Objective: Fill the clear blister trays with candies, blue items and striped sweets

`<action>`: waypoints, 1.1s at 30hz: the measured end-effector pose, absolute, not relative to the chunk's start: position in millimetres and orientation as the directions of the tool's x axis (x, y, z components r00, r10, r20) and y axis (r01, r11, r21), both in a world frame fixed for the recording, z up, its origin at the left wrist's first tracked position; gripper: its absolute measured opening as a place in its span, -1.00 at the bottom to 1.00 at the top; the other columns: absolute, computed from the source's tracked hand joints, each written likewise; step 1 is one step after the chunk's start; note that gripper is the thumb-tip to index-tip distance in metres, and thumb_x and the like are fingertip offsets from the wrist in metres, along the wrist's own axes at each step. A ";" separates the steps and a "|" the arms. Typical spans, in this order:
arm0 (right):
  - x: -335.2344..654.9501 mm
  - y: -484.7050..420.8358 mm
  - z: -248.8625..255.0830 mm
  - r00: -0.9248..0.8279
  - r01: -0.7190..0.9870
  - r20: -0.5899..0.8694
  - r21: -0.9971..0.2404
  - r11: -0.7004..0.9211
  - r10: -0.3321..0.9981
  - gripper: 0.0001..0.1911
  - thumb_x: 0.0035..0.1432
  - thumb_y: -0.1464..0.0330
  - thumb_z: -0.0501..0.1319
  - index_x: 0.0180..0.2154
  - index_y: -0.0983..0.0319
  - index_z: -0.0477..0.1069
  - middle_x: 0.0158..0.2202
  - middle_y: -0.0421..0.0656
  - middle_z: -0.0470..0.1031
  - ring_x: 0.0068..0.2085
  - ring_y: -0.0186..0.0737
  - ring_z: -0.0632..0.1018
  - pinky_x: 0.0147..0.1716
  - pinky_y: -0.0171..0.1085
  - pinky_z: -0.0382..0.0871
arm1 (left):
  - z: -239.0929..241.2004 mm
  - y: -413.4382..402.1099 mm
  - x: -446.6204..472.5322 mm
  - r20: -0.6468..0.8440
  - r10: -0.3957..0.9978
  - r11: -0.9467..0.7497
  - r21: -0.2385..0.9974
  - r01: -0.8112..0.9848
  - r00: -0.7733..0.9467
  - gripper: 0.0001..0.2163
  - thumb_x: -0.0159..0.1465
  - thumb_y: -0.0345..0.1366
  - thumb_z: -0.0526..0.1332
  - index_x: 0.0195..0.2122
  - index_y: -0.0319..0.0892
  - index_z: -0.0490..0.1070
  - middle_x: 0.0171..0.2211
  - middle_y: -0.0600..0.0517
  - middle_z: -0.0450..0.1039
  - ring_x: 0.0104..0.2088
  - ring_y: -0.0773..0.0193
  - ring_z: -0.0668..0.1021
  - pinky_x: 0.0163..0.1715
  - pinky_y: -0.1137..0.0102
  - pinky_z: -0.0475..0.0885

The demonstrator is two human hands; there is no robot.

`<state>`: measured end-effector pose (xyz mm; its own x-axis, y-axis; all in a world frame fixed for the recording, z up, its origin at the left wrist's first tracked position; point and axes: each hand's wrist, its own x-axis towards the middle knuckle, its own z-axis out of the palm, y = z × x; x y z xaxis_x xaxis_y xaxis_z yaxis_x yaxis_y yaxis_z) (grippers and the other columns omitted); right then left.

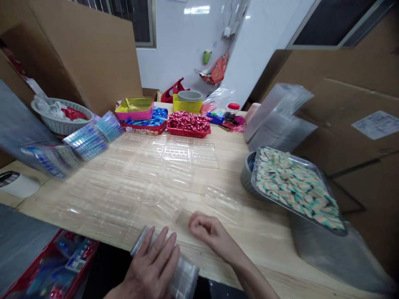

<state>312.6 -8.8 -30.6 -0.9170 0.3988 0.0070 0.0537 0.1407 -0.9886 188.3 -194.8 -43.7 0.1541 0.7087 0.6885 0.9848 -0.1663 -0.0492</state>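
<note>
My left hand point(154, 263) lies with its fingers together over a stack of clear plastic trays point(182, 276) at the near edge of the wooden table point(268, 245). My right hand point(207, 232) rests on the table just right of it, fingers curled in a loose fist, touching the edge of clear plastic blister trays point(177, 166) spread flat across the table middle. What the fingers hold, if anything, is hidden.
A metal tray of pastel candies point(294, 185) sits tilted on a grey basket at right. At the back stand a red tray of red candies point(188, 123), blue packets point(154, 117), a pink-rimmed tin point(134, 108) and a white basket point(62, 114). Packs of blue items point(90, 139) lie left. Cardboard walls surround.
</note>
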 end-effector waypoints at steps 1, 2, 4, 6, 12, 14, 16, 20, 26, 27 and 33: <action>320.2 -16.9 -27.5 -0.954 0.064 -0.051 -0.997 0.035 0.296 -0.63 0.14 0.10 0.20 -0.51 0.26 0.39 -0.43 -0.18 0.37 -0.36 -0.28 0.38 -0.31 -0.28 0.23 | -42.8 -195.6 188.4 0.675 0.722 -0.169 -0.045 0.985 0.154 -0.66 0.26 -0.30 -0.03 -0.10 -0.35 0.44 0.01 -0.25 0.43 0.14 -0.15 0.34 0.14 -0.12 0.13; 327.3 -24.3 -25.5 -0.968 0.082 -0.094 -0.995 -0.060 0.232 -0.63 0.11 0.09 0.22 -0.50 0.27 0.41 -0.43 -0.18 0.36 -0.37 -0.29 0.36 -0.34 -0.30 0.20 | -41.6 -196.7 188.4 0.647 0.746 -0.171 -0.040 0.984 0.156 -0.65 0.23 -0.30 -0.01 -0.07 -0.36 0.42 0.03 -0.26 0.42 0.16 -0.15 0.32 0.14 -0.12 0.13; 338.6 -36.4 -24.6 -0.965 0.110 -0.153 -0.974 -0.199 0.213 -0.63 0.06 0.09 0.26 -0.49 0.28 0.43 -0.43 -0.20 0.32 -0.39 -0.32 0.32 -0.38 -0.31 0.14 | -37.9 -199.5 188.5 0.582 0.797 -0.181 -0.026 0.983 0.162 -0.62 0.20 -0.30 0.04 -0.03 -0.37 0.40 0.06 -0.27 0.39 0.18 -0.16 0.28 0.16 -0.10 0.12; 344.9 -44.2 -26.8 -0.946 0.116 -0.197 -0.947 -0.299 0.259 -0.65 0.03 0.10 0.30 -0.52 0.27 0.43 -0.46 -0.22 0.29 -0.40 -0.32 0.28 -0.39 -0.31 0.09 | -33.8 -201.8 188.6 0.535 0.827 -0.199 -0.011 0.980 0.174 -0.61 0.18 -0.31 0.07 0.00 -0.38 0.39 0.08 -0.27 0.37 0.19 -0.18 0.26 0.16 -0.10 0.11; 345.2 -52.5 -34.6 -0.918 0.082 -0.270 -0.846 -0.526 0.291 -0.68 -0.10 0.19 0.38 -0.62 0.27 0.40 -0.51 -0.24 0.27 -0.44 -0.33 0.24 -0.42 -0.32 0.02 | -28.9 -203.0 188.8 0.509 0.835 -0.251 0.012 0.968 0.210 -0.62 0.15 -0.41 0.07 -0.01 -0.42 0.39 0.07 -0.29 0.37 0.19 -0.23 0.24 0.12 -0.13 0.13; 344.4 -53.8 -34.8 -0.912 0.072 -0.288 -0.814 -0.576 0.292 -0.71 -0.12 0.23 0.38 -0.63 0.27 0.38 -0.53 -0.24 0.27 -0.44 -0.34 0.23 -0.42 -0.32 0.02 | -28.3 -202.4 188.1 0.505 0.836 -0.257 0.014 0.966 0.215 -0.62 0.15 -0.43 0.07 -0.01 -0.43 0.38 0.07 -0.29 0.38 0.19 -0.23 0.25 0.12 -0.14 0.13; 344.2 -55.4 -34.1 -0.906 0.066 -0.303 -0.791 -0.608 0.295 -0.71 -0.13 0.26 0.38 -0.63 0.28 0.36 -0.54 -0.25 0.26 -0.45 -0.34 0.23 -0.42 -0.31 0.01 | -26.9 -201.9 187.0 0.502 0.836 -0.263 0.012 0.965 0.221 -0.62 0.16 -0.42 0.07 0.00 -0.43 0.38 0.06 -0.30 0.38 0.19 -0.23 0.25 0.12 -0.14 0.14; 344.0 -57.6 -34.6 -0.854 0.042 -0.349 -0.785 -0.618 0.386 -0.68 -0.07 0.22 0.35 -0.60 0.28 0.31 -0.56 -0.25 0.24 -0.47 -0.35 0.21 -0.43 -0.32 0.03 | -25.5 -201.3 185.7 0.494 0.830 -0.295 -0.005 0.956 0.259 -0.62 0.17 -0.42 0.04 0.00 -0.44 0.38 0.07 -0.30 0.37 0.18 -0.24 0.26 0.11 -0.13 0.16; 354.9 -36.4 -54.7 -0.640 -0.074 -0.389 -0.827 -0.557 0.663 -0.61 -0.07 0.09 0.33 -0.55 0.24 0.27 -0.59 -0.27 0.21 -0.52 -0.34 0.25 -0.49 -0.33 0.12 | -39.7 -200.9 185.4 0.684 0.695 -0.312 0.010 0.950 0.221 -0.67 0.27 -0.44 -0.07 -0.11 -0.34 0.45 -0.04 -0.21 0.48 0.12 -0.08 0.38 0.13 -0.09 0.20; 360.4 -28.7 -60.0 -0.605 -0.064 -0.390 -0.846 -0.530 0.694 -0.61 -0.07 0.08 0.32 -0.54 0.23 0.27 -0.59 -0.27 0.21 -0.53 -0.33 0.25 -0.50 -0.33 0.14 | -42.7 -200.6 184.7 0.705 0.673 -0.315 0.003 0.949 0.221 -0.68 0.29 -0.45 -0.07 -0.14 -0.33 0.46 -0.07 -0.18 0.50 0.11 -0.07 0.40 0.14 -0.08 0.19; 401.0 13.4 -79.6 -0.299 0.371 0.006 -0.921 0.122 0.954 -0.58 0.01 0.00 0.20 -0.31 0.22 0.35 -0.24 -0.04 0.39 -0.17 -0.05 0.42 -0.17 -0.11 0.31 | -49.1 -196.2 181.4 0.704 0.658 -0.314 -0.066 0.947 0.268 -0.69 0.35 -0.43 -0.07 -0.18 -0.27 0.49 -0.09 -0.10 0.52 0.10 0.01 0.42 0.20 -0.03 0.14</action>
<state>401.0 13.4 -79.6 -0.2990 0.9542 0.0058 0.3709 0.1218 -0.9207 181.4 -196.2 -49.1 0.2676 0.6579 0.7040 0.9470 -0.3143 -0.0663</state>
